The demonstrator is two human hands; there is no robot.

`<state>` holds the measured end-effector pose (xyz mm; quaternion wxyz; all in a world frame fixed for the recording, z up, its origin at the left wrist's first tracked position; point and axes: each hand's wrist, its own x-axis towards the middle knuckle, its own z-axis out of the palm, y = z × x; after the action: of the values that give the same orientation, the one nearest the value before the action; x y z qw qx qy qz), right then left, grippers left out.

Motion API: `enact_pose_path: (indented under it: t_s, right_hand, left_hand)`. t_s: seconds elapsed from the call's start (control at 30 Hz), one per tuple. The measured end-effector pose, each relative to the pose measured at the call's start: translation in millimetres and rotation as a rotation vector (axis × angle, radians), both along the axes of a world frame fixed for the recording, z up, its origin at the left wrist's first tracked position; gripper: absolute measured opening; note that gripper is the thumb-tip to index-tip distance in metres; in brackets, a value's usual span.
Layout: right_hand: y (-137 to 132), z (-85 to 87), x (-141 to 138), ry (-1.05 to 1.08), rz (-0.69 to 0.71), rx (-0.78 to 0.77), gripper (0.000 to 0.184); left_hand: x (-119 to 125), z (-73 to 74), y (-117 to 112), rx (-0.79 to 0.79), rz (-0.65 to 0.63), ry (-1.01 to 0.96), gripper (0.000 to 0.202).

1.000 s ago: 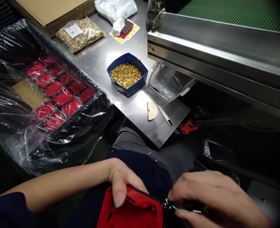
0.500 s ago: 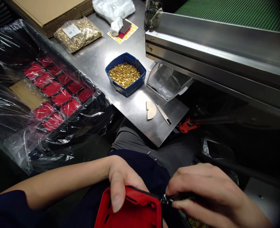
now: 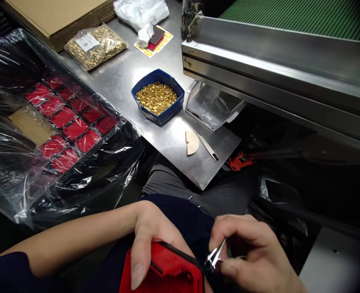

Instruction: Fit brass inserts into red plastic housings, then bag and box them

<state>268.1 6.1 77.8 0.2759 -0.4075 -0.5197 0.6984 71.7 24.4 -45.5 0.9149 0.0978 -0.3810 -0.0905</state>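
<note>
In the head view my left hand (image 3: 155, 236) is closed round a red plastic case (image 3: 180, 266) with a black edge, its thumb lying over the rim. The lower part of the case runs out of the picture. Between the thumb and fingers of my right hand (image 3: 247, 252) is a small silver nail clipper (image 3: 215, 255), its lever raised in a V. The clipper's tip is at the right edge of the case; whether it touches cannot be made out.
A metal table (image 3: 167, 140) holds a blue bin (image 3: 158, 116) of small brass pieces, a bag of brass pieces (image 3: 99, 47), a beige half-disc (image 3: 192, 143) and a white knife-like tool (image 3: 208, 146). Plastic-wrapped red parts (image 3: 76, 128) stand left; a green conveyor (image 3: 305, 18) is right.
My right hand has turned and shifted slightly left, bringing the clipper's silver lever into sight. The red case has tilted and moved slightly down and left in my left hand.
</note>
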Motion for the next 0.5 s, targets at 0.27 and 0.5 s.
enact_pose_path:
  t_s: [0.27,0.5]
  right_hand:
    - [-0.3,-4.0,-2.1,0.034,-0.016,0.006,0.018]
    - [-1.5,-2.9,-3.2,0.01,-0.009,0.005,0.018]
  left_hand:
    - [-5.3,10.2,7.2,0.063,0.071,-0.018,0.137]
    - [-4.5,10.1,7.8,0.07,0.035,0.035,0.14]
